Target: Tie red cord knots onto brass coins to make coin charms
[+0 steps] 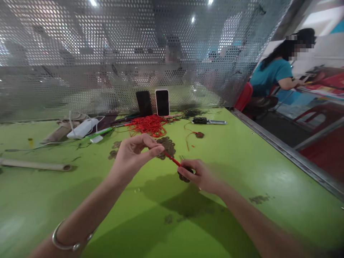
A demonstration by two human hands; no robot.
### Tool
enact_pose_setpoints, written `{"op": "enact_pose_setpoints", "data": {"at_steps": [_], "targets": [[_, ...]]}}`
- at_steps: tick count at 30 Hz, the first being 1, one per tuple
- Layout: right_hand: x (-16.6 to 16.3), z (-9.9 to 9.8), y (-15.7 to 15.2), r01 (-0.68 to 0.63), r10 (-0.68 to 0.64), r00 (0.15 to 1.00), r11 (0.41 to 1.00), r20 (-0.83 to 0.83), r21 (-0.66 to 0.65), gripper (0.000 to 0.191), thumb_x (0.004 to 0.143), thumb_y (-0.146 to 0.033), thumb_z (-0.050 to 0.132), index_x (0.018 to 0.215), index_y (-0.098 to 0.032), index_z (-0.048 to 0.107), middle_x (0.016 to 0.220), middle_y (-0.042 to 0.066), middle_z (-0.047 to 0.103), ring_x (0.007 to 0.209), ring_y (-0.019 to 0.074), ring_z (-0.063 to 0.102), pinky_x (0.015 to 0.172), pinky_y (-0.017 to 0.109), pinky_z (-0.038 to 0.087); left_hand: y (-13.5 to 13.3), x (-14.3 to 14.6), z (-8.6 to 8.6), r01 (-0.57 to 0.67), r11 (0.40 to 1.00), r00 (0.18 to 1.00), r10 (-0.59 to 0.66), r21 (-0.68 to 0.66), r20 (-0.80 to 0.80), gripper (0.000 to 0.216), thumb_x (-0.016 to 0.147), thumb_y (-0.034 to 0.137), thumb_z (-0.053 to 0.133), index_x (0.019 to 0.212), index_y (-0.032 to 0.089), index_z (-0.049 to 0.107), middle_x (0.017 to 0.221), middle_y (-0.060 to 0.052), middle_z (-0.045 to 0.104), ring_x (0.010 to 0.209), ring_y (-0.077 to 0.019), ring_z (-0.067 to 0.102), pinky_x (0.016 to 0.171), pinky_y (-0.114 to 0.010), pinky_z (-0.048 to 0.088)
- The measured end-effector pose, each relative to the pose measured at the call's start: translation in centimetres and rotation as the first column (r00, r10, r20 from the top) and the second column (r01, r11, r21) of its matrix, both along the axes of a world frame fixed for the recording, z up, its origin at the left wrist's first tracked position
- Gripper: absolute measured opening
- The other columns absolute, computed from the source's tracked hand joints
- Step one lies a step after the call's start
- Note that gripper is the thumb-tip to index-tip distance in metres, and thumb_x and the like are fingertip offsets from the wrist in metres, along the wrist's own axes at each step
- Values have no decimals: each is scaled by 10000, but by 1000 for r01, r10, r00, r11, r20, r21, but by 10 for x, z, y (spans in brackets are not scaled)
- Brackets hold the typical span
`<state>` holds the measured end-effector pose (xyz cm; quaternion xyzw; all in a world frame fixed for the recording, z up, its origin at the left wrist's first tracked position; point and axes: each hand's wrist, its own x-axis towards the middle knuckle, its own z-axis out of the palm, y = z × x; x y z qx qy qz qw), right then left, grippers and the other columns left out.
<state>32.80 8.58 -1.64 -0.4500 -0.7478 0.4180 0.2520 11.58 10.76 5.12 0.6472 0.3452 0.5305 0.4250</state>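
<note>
Over the middle of the green table surface (228, 154), well in from its right edge, I hold a red cord (172, 159) slantwise between my hands. My left hand (127, 156) pinches the upper end between thumb and fingertips; my right hand (200, 175) is nearly closed, gripping the lower end and a dark cluster of what look like coins (184, 179), partly hidden by my fingers.

Slipping seems the likeliest trouble: the cord is thin and my left pinch small, so a sharp pull could slide it free. If my right fingers slacken, the cluster could twist out of line. A coin pile (168, 145) lies just beyond my left fingertips, and a careless sweep could scatter it. Nearer the far edge, the heap of red cord (147, 125) could snag a loose end; I cannot tell whether mine joins it.
</note>
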Motion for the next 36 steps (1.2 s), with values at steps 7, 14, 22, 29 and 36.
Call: {"op": "enact_pose_setpoints", "data": {"at_steps": [7, 14, 22, 29, 36], "targets": [[1, 2, 3, 35, -35, 999, 999, 32, 22, 323, 909, -435, 438, 716, -194, 531, 636, -4, 555, 562, 115, 457, 535, 255, 311, 2, 0, -2, -105, 994, 994, 105, -19, -16, 61, 724, 238, 760, 724, 204, 709, 737, -2, 682, 676, -86, 587, 592, -166, 465], [7, 4, 6, 60, -60, 998, 998, -18, 12, 318, 916, -438, 442, 742, -192, 541, 662, -1, 579, 599, 121, 501, 585, 263, 363, 3, -2, 0, -123, 992, 991, 123, -3, -56, 77, 733, 256, 754, 779, 209, 713, 803, -11, 706, 709, -89, 597, 606, -161, 459], [7, -2, 8, 74, -76, 994, 997, -73, -19, 306, 911, -453, 466, 789, -189, 560, 700, 10, 600, 635, 131, 536, 606, 273, 399, 0, 3, -2, -149, 989, 989, 149, -8, -6, 211, 703, 259, 768, 635, 171, 588, 658, 9, 574, 604, -86, 516, 541, -199, 415], [19, -10, 19, 152, -153, 982, 988, -113, -15, 382, 871, -549, 498, 815, -181, 588, 712, 24, 602, 644, 150, 550, 613, 297, 414, -2, 12, -6, -151, 972, 982, 168, -179, 87, 262, 672, 327, 775, 626, 161, 577, 592, 15, 531, 528, -70, 441, 477, -203, 340], [37, -11, 30, 280, -266, 924, 960, -274, 10, 459, 826, -633, 520, 805, -180, 590, 619, 4, 574, 592, 145, 539, 594, 295, 432, 3, 10, -10, -134, 963, 984, 157, -232, 88, 277, 674, 345, 767, 613, 153, 577, 557, 24, 496, 515, -67, 397, 476, -215, 286]]}}
